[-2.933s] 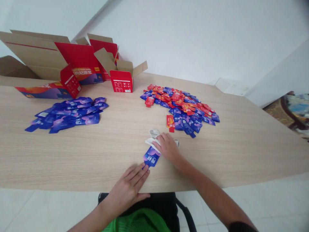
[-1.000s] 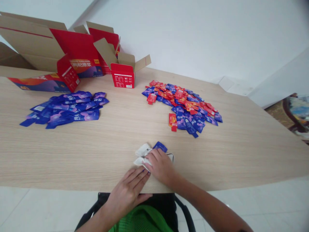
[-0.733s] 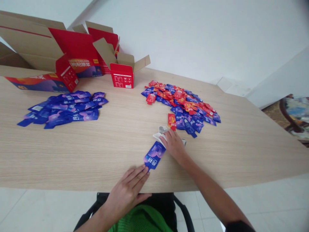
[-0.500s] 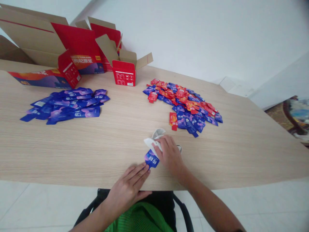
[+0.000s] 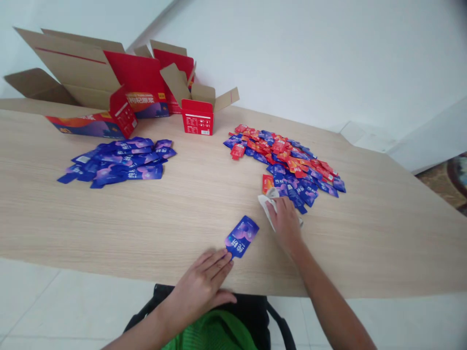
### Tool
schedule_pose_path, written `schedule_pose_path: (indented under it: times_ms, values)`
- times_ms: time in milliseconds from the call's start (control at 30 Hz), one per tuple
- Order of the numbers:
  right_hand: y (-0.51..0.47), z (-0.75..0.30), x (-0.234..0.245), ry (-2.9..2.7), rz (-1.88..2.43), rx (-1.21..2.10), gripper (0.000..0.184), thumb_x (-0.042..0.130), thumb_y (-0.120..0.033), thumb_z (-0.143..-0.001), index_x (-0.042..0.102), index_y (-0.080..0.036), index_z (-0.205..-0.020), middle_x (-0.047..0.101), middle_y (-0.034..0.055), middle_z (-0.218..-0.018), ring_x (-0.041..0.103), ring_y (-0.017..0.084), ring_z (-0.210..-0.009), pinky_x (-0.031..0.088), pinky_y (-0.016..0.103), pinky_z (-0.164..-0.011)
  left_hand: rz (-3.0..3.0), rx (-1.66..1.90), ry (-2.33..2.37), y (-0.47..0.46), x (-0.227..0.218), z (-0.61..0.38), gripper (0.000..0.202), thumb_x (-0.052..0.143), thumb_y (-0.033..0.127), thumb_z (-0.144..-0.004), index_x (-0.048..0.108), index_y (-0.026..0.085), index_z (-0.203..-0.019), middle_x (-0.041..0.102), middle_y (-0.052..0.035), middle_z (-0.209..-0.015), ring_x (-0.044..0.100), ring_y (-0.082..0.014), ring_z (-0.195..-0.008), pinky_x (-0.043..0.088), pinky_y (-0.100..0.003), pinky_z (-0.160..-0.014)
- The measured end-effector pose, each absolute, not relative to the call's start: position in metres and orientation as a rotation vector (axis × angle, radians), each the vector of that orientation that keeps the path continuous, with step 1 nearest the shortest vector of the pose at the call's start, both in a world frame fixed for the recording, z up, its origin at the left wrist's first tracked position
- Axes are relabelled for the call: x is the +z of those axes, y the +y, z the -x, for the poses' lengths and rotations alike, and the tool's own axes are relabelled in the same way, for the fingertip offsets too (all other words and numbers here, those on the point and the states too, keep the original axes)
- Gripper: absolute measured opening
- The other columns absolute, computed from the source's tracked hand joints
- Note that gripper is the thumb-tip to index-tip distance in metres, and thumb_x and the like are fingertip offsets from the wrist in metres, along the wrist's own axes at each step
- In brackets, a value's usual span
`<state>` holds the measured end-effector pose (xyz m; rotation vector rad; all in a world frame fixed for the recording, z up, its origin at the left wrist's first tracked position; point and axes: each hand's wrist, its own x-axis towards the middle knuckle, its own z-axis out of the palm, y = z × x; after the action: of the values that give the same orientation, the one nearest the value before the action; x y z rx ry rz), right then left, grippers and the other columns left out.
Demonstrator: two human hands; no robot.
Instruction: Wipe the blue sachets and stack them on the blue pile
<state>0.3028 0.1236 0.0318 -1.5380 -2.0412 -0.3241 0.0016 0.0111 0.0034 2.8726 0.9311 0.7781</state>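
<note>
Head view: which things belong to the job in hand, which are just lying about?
Job:
flat blue-purple pouch, touched by the left hand
crumpled white cloth, in the right hand
probably the pile of similar blue-purple pouches and the mixed red and blue pile

Apparently lying about:
open red-brown cardboard boxes, no hand on them

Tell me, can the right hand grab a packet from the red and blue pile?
Probably yes: the right hand is beside the near edge of the red and blue pile, so the reach looks short. But it holds a white cloth, which it might need to put down first.
</note>
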Motion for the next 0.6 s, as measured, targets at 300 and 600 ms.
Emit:
schedule_pose_path:
  times_ms: [300, 600]
  values:
    - [0.115, -0.31, 0.009, -1.766, 1.527, -0.195, 0.036, 0.044, -0.049, -0.107, 0.061, -0.018, -0.113, 0.064, 0.0155, -0.104, 0.061, 0.031, -0.101, 0.052, 0.047, -0.09, -2.701, 0.417, 1.362, 0.048, 0.03, -0.069, 0.066, 0.071, 0.059, -0.089, 0.059, 0.014, -0.135, 0.068, -0.0142, -0.117, 0.066, -0.0307, -0.104, 0.057, -0.043, -0.083]
    - [0.122, -0.33, -0.004, -1.66, 1.587, -0.072, 0.056, 0.039, -0.066, -0.103, 0.061, -0.015, -0.111, 0.061, 0.0165, -0.101, 0.06, 0.033, -0.098, 0.049, 0.048, -0.087, -2.598, 0.232, 1.645, 0.063, 0.033, -0.107, 0.049, 0.07, 0.054, -0.091, 0.066, 0.012, -0.115, 0.067, -0.0122, -0.105, 0.067, -0.0277, -0.095, 0.059, -0.038, -0.071]
